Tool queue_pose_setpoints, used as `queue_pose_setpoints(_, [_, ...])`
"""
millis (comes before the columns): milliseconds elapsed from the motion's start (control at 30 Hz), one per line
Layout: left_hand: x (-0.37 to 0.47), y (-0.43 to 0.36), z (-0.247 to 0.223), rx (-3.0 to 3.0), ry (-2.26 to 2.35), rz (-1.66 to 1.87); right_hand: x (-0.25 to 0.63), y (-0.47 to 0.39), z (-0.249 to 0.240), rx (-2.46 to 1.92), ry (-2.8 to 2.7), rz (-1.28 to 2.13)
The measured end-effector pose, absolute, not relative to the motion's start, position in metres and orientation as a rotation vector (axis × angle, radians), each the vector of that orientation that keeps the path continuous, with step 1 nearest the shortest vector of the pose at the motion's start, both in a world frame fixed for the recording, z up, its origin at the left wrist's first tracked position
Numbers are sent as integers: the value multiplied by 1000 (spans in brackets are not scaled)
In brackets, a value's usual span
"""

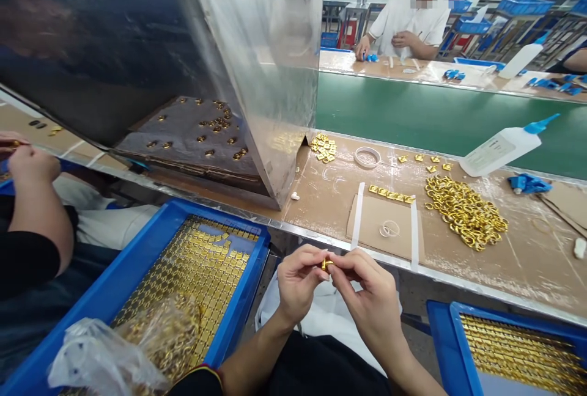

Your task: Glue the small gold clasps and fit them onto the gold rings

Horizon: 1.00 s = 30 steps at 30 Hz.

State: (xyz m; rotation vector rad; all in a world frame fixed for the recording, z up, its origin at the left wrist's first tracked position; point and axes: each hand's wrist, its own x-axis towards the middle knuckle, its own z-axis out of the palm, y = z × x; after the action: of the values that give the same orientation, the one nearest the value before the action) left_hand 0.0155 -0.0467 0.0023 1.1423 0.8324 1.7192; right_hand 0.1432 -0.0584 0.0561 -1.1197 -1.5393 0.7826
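Note:
A small gold-coloured metal piece (326, 265) is pinched between the fingertips of both my hands, over my lap just off the table's front edge. My left hand (298, 283) grips it from the left, and my right hand (364, 286) from the right. Fingers cover much of the piece, so its full shape is hidden. Beyond my hands lies a cardboard sheet (367, 231) taped at both sides, with a pale ring (389, 228) on it. Along its far edge runs a row of gold pieces (391, 194). A heap of gold rings (465, 211) rests to the right.
A large metal box (275, 78) stands on the left, gold pieces inside. Blue trays of gold parts (259, 243) (458, 347) flank me. A glue bottle (499, 150), tape roll (367, 157) and blue cloth (529, 184) lie on the table. Co-workers sit opposite and at left.

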Motion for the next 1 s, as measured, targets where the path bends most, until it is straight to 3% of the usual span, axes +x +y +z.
queue_pose_setpoints(467, [29,-37,1,898,658,1683,130,-61,48,-1150,-1313,927])
queue_pose_setpoints(733, [13,-19,-8,879,478,1478,127,-51,43,-1109,-1435,836])
queue_pose_setpoints(1000, [-2,-8,-15,923,312,1326,134,-41,47,-1051,-1464,1035])
